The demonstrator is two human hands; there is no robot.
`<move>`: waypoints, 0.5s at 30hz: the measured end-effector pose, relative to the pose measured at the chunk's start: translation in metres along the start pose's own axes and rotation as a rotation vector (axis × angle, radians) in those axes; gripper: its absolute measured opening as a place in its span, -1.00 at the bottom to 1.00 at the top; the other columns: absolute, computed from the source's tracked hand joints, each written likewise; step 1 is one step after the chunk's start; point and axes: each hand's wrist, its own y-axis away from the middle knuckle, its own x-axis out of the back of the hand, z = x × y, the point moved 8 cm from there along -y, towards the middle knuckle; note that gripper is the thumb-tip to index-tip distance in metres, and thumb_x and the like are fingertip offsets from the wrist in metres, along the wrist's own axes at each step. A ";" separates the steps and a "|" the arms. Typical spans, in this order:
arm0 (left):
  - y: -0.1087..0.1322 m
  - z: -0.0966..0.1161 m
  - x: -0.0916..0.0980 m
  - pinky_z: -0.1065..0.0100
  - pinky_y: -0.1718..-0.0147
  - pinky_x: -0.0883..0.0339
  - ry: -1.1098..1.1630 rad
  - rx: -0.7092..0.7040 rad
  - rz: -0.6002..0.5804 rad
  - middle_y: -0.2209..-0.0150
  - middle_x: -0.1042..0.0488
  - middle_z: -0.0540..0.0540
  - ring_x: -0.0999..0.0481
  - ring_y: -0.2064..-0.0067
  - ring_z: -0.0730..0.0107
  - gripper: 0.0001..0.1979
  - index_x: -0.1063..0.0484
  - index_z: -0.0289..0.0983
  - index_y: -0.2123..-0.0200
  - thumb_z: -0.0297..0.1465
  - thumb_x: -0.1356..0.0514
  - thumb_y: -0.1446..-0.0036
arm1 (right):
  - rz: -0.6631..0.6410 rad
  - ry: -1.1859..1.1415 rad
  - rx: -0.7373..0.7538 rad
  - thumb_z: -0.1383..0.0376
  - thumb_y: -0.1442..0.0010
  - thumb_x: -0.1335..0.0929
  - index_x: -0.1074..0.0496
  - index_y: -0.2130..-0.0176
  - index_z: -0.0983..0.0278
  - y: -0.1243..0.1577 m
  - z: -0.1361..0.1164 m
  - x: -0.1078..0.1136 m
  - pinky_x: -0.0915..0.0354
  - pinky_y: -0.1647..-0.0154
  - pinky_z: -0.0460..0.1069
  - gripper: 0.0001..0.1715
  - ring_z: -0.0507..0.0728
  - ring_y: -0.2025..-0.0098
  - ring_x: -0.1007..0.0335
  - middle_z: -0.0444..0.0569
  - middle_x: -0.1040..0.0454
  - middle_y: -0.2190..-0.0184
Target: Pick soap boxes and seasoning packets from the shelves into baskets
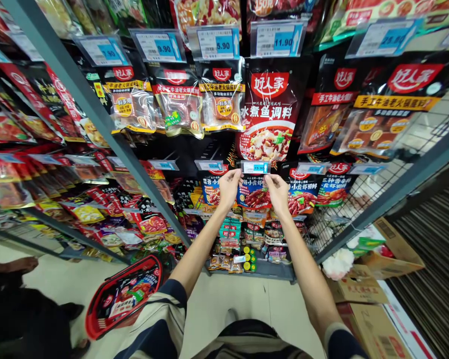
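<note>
A price tag in a clear holder, reading 15.90, sits at the front of a hook between my two hands. The fingers of my left hand are pinched at its lower left corner. At its lower right corner my right hand pinches in the same way. Just above the tag hangs a large red and black seasoning packet. Behind and below it, partly covered by my fingers, are blue crayfish seasoning packets.
Smaller hotpot seasoning packets hang at upper left. A red shopping basket holding packets is at lower left, near another person's hand. Cardboard boxes stand at right beside a wire mesh side panel. A grey post crosses the left.
</note>
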 end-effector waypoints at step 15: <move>0.382 -0.112 0.300 0.30 0.21 -0.51 -0.875 1.012 0.057 0.30 -0.56 -0.07 -0.55 0.28 0.37 -0.53 -0.57 -0.35 0.17 0.00 -0.28 -0.36 | -0.163 0.393 -0.681 -0.34 -0.10 -0.39 -0.56 0.30 0.16 0.303 0.195 0.056 -0.57 0.22 0.21 -0.35 0.30 0.31 -0.60 0.08 -0.62 0.32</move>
